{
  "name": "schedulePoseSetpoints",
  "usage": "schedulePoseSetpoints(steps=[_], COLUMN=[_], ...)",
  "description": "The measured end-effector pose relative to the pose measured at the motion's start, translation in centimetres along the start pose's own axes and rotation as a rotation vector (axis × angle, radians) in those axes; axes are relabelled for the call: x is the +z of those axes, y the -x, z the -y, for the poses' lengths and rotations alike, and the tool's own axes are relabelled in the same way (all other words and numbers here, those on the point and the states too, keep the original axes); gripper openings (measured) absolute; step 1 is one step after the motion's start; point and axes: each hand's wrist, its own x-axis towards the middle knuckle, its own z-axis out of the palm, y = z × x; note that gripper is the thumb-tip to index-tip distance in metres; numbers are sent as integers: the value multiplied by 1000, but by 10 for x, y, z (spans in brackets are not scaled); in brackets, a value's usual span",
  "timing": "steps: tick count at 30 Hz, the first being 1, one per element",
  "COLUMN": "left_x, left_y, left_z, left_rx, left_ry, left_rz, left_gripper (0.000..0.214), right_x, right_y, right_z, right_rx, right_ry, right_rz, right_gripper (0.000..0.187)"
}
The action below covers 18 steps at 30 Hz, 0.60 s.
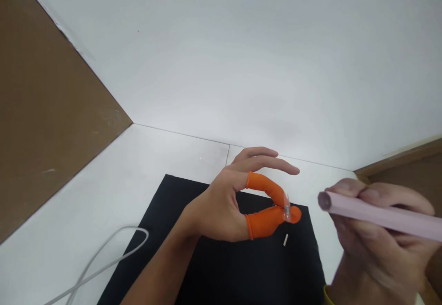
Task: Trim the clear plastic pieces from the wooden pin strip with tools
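Observation:
My left hand wears orange finger cots on its thumb and index finger. Those two fingertips pinch a small clear piece with a silvery part in it, too small to name. The other fingers stretch forward, apart from it. At the right, my right hand grips a pale pink pen-like stick, its blunt dark end pointing left toward the pinched piece without touching it. A tiny white stick-like bit lies just below the left fingertips on a black mat.
The black mat rests on a white tabletop. A looped white cable runs across the lower left, partly over the mat. A white wall rises behind, with brown panels at the left and right.

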Motion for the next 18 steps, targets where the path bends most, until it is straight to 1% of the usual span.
schedulePoseSetpoints(steps=[1, 2, 3, 6, 7, 8, 10, 12, 14, 16, 17, 18], left_x=[0, 0, 0, 1, 1, 1, 1, 1, 0, -1, -1, -2], left_y=[1, 1, 1, -4, -6, -7, -8, -6, -3, 1, 2, 2], left_z=[0, 0, 0, -1, -1, -1, -1, -1, 0, 0, 1, 1], left_rx=[-3, -4, -8, -10, -10, -12, -12, -8, -8, -10, -11, -9], left_ry=[-1, -1, 0, -4, -6, -7, -7, -1, 1, 0, -1, -2], left_rz=[0, -1, -3, -9, -10, -12, -14, -9, -1, 3, 1, 0], left_gripper=[14, 14, 13, 12, 12, 12, 12, 12, 12, 12, 12, 11], right_x=[0, 0, 1, 8, 10, 12, 13, 11, 9, 7, 7, 7], right_y=[0, 0, -1, -5, -7, -7, -7, -5, -2, 0, 0, -1], right_z=[-3, -3, -1, 13, 18, 21, 23, 16, 6, -3, -5, -4], right_rx=[-11, -7, 7, 17, 21, 23, 43, 60, 43, 7, -5, -12], right_ry=[-19, -24, -12, 78, 119, 153, 171, 123, 46, 9, -1, -8], right_rz=[-26, -4, 55, 290, 340, 359, 346, 303, 191, 31, -21, -22], right_gripper=[31, 31, 31, 26, 25, 24, 25, 26, 28, 29, 30, 31])
